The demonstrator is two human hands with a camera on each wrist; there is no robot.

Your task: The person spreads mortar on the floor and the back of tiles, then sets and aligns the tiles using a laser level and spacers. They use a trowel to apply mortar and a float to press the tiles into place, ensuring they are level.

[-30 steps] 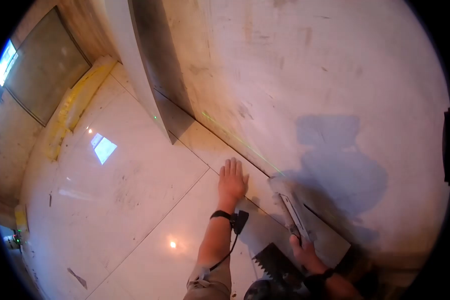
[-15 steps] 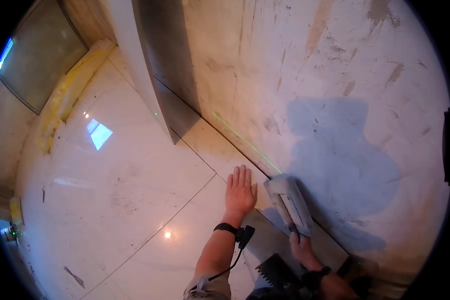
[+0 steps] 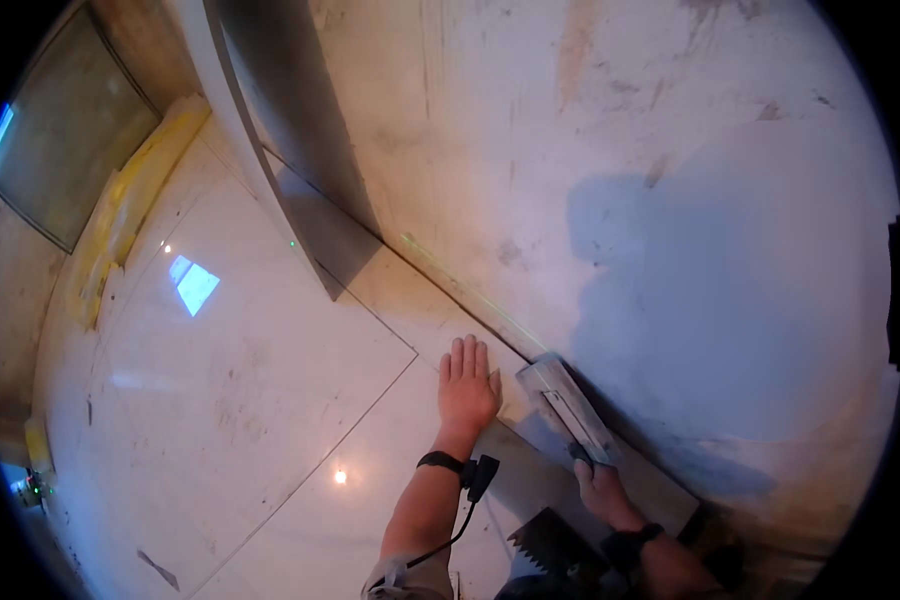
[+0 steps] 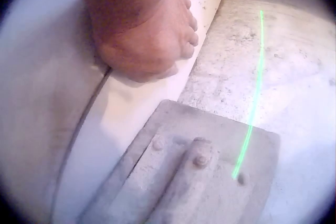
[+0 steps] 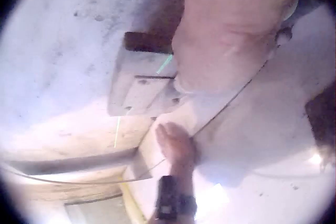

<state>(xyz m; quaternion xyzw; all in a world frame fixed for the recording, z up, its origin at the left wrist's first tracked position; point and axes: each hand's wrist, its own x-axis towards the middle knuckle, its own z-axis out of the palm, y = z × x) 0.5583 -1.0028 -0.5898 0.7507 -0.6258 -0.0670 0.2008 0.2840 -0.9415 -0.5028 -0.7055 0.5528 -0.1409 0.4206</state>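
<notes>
Your right hand [image 3: 602, 492] has its grip clamped on the near end of the handle of the float trowel [image 3: 570, 408], while your left hand [image 3: 467, 395] lies palm down with its fingers straight, holding nothing, on the narrow tile strip [image 3: 420, 300] along the wall [image 3: 470, 130]. The float sits low at the wall's foot, over the strip and just to the right of your left hand. A second ago you had its plate tipped nearly edge-on to the head view; now more of its flat back shows, and its far end comes a little closer to your left hand, which stays at about the same spot on the strip. That suggests your right hand is working the tool while your left steadies the tile. In the left wrist view, the green laser line [image 4: 257, 79] runs down the wall and onto the plate. You cannot tell from these views whether the plate's underside touches the tile.
</notes>
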